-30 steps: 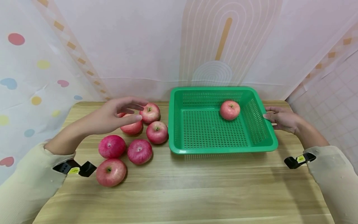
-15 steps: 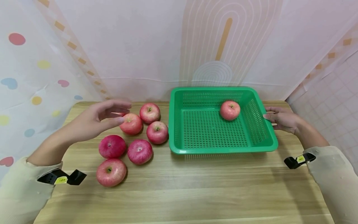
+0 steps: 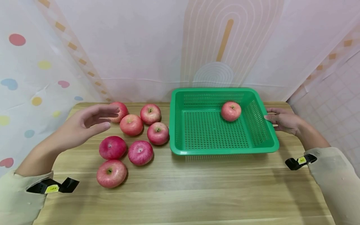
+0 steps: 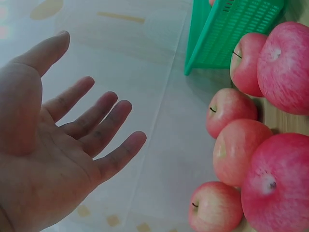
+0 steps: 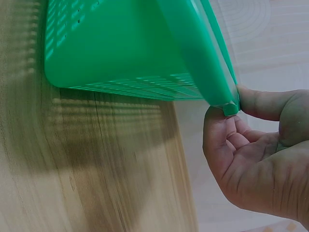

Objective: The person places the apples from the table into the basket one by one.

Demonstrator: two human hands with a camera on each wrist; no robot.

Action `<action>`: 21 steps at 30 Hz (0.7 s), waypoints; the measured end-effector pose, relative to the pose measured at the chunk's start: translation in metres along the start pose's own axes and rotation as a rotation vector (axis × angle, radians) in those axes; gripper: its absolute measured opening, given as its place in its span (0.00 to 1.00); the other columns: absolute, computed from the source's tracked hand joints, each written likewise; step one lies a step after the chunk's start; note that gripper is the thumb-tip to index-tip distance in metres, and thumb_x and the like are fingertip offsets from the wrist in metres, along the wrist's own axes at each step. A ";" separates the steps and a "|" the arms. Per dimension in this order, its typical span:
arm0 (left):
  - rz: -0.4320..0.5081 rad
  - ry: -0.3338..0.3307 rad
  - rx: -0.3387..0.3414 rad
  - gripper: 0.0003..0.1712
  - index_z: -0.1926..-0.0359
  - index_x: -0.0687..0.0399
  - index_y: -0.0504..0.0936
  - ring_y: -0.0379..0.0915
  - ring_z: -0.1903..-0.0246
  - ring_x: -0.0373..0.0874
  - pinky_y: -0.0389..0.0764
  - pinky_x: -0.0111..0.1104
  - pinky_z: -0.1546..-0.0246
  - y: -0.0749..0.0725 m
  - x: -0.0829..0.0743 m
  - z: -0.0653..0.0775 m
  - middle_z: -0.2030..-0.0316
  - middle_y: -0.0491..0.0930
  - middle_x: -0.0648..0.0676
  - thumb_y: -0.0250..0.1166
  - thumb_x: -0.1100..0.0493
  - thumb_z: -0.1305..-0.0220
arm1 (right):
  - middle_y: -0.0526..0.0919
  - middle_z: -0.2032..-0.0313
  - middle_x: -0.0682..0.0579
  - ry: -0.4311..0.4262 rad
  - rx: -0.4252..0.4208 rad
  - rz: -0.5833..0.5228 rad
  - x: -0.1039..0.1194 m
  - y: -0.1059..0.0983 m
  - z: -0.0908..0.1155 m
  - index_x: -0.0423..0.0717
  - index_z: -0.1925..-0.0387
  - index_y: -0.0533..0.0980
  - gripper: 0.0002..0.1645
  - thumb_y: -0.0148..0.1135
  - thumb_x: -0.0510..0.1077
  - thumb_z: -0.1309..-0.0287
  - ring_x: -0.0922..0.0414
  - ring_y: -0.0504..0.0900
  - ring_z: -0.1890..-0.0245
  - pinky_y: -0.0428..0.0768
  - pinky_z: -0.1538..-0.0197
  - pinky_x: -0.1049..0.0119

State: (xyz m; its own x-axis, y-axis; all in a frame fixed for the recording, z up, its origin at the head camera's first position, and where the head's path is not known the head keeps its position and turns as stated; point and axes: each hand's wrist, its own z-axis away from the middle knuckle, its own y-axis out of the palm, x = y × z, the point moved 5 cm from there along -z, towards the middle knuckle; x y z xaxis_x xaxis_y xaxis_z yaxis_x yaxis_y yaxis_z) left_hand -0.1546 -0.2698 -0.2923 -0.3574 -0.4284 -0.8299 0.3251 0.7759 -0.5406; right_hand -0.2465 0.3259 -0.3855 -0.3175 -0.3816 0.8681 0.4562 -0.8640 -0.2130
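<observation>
A green plastic basket (image 3: pixel 180 152) stands at the back right of the table, with one red apple (image 3: pixel 231 111) inside near its right wall. My right hand (image 3: pixel 284 120) pinches the basket's right rim; in the right wrist view the thumb (image 5: pixel 260 104) lies on the rim's inner side and the fingers curl under it. My left hand (image 3: pixel 81 126) hovers over the left of the table, fingers apart and nothing in it. Closest to its fingertips is the rear left apple (image 3: pixel 119 112). Several more apples, among them a dark pink one (image 3: pixel 113 147) and a paler one (image 3: pixel 112 173), lie between that hand and the basket.
The wooden table (image 3: pixel 197 193) ends at a patterned cloth wall (image 3: pixel 135 47) just behind the basket and apples. One apple (image 3: pixel 158 133) lies right at the basket's left side. Black wrist cameras (image 3: pixel 53 186) are strapped on both sleeves.
My left hand has drawn back to the left, away from above the rear apples, uncovering the rear left one. The right hand, basket and apples have stayed in place.
</observation>
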 end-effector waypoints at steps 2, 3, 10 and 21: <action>0.018 0.024 -0.002 0.27 0.32 0.64 0.71 0.76 0.42 0.35 0.76 0.22 0.45 -0.001 0.003 0.003 0.37 0.76 0.47 0.58 0.76 0.31 | 0.82 0.59 0.63 0.002 0.001 0.000 0.000 0.000 0.000 0.28 0.26 0.47 0.32 0.43 0.40 0.20 0.65 0.84 0.58 0.84 0.55 0.64; 0.034 0.038 0.000 0.28 0.32 0.65 0.71 0.76 0.41 0.35 0.75 0.22 0.45 -0.002 0.005 0.004 0.37 0.76 0.48 0.57 0.77 0.31 | 0.82 0.59 0.63 0.003 0.001 0.001 0.000 0.000 0.000 0.28 0.26 0.47 0.32 0.43 0.40 0.20 0.65 0.84 0.58 0.84 0.55 0.64; 0.176 0.113 0.007 0.30 0.31 0.70 0.67 0.74 0.39 0.37 0.74 0.22 0.42 -0.005 0.020 0.015 0.36 0.76 0.51 0.53 0.82 0.33 | 0.82 0.59 0.63 0.003 -0.002 0.005 0.000 -0.001 0.000 0.28 0.27 0.48 0.31 0.43 0.40 0.20 0.65 0.83 0.59 0.84 0.55 0.63; 0.272 0.125 -0.004 0.36 0.27 0.74 0.59 0.68 0.34 0.41 0.72 0.25 0.38 -0.006 0.050 0.032 0.33 0.72 0.55 0.51 0.86 0.37 | 0.83 0.59 0.62 0.002 -0.006 -0.004 -0.001 -0.001 0.000 0.29 0.28 0.51 0.28 0.44 0.40 0.20 0.65 0.84 0.59 0.84 0.55 0.63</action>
State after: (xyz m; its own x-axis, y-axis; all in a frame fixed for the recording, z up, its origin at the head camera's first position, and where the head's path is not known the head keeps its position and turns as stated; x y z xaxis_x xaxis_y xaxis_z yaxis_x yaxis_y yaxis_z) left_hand -0.1462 -0.3109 -0.3344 -0.3631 -0.1440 -0.9206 0.4202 0.8565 -0.2997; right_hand -0.2467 0.3270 -0.3858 -0.3206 -0.3791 0.8680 0.4504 -0.8672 -0.2124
